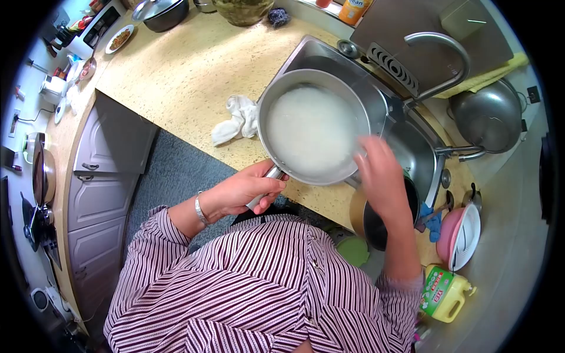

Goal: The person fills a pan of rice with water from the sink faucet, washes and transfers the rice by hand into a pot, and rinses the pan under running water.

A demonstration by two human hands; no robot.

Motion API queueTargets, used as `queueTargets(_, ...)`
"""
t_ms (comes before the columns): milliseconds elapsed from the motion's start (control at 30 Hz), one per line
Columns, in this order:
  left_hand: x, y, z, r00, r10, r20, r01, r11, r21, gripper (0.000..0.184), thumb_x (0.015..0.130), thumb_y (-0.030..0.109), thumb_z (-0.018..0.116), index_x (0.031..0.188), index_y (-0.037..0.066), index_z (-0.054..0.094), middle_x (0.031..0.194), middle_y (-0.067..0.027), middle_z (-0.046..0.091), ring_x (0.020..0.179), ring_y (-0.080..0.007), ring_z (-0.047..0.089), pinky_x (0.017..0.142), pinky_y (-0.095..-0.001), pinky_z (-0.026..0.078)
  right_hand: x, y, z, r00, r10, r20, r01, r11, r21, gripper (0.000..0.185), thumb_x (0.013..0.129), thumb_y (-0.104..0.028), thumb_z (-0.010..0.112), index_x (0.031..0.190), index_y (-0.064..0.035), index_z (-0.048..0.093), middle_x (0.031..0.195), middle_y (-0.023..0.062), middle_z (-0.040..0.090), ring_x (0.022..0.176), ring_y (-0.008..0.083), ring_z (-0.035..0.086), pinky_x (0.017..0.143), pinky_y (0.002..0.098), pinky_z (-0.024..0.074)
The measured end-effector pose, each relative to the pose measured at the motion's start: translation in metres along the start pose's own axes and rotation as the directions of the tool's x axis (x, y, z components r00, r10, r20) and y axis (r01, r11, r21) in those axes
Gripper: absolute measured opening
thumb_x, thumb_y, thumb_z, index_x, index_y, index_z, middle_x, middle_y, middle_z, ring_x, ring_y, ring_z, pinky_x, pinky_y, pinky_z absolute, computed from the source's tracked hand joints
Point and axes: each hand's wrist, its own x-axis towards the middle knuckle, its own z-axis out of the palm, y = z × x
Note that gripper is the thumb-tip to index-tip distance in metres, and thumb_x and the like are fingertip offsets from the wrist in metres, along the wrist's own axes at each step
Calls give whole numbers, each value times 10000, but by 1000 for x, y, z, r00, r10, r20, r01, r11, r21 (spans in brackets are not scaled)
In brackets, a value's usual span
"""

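Observation:
A grey metal pan (pixel 265 126) with cloudy white liquid (pixel 312 129) in it is over the sink's near edge. My left hand (pixel 253 188) is closed around the pan's handle, thumb on top. At the pan's right rim is my right hand (pixel 379 170); its fingers are smeared by motion, so whether they touch the rim or hold anything I cannot make out. A crumpled white cloth (pixel 236 120) lies on the counter just left of the pan. Below my right hand stands a dark pot (pixel 376 226), partly hidden by my forearm.
Behind the pan is a steel sink (pixel 312 50) with a curved faucet (pixel 453 53). A metal colander (pixel 488 115) leans at the right. Pink and white basins (pixel 465 235) and a yellow detergent jug (pixel 447 294) are lower right. A lidded black pot (pixel 168 15) sits at the back left.

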Motion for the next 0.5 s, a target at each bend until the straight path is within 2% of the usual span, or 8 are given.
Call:
queueTargets(33, 2, 0, 3, 1000, 1, 2, -1, 1000, 4, 195, 969, 102, 566, 1111, 15, 463, 662, 23, 510, 485, -38, 496, 404, -182, 430, 21, 6, 11, 1000, -26, 4, 26, 998, -57, 246, 946, -169, 619, 1119, 5, 599, 1108, 210, 624, 1073, 391, 601, 936, 464, 486)
queueTargets(100, 6, 0, 11, 1000, 1, -21, -1, 1000, 10, 198, 979, 111, 561, 1105, -3, 459, 606, 12, 496, 462, -49, 481, 390, -196, 408, 52, 22, 36, 994, 58, 96, -27, 954, -298, 227, 949, -208, 617, 1044, -3, 593, 1061, 192, 621, 1035, 388, 610, 883, 491, 509)
queueTargets(200, 10, 0, 21, 1000, 2, -10, -2, 1000, 11, 177, 980, 98, 552, 1097, 1, 462, 621, 14, 503, 468, -48, 488, 396, -189, 408, 74, 30, 55, 992, 89, 85, -52, 928, -369, 224, 952, -222, 613, 1026, -12, 586, 1059, 203, 619, 995, 412, 633, 838, 516, 526)
queueTargets(433, 16, 6, 35, 999, -41, 14, 40, 997, 72, 175, 982, 113, 553, 1106, 22, 470, 639, 22, 498, 478, -45, 497, 404, -194, 419, 85, 30, 74, 986, 153, 69, -129, 952, -278, 325, 990, -330, 555, 1048, -11, 576, 1068, 248, 620, 904, 447, 658, 815, 541, 523)
queueTargets(500, 19, 5, 35, 999, -43, 11, 41, 995, 87, 181, 981, 118, 553, 1111, 21, 472, 644, 24, 497, 481, -45, 498, 404, -194, 419, 84, 25, 74, 984, 127, 123, -101, 975, -197, 381, 996, -396, 536, 1055, -21, 577, 1078, 255, 623, 911, 443, 661, 812, 539, 521)
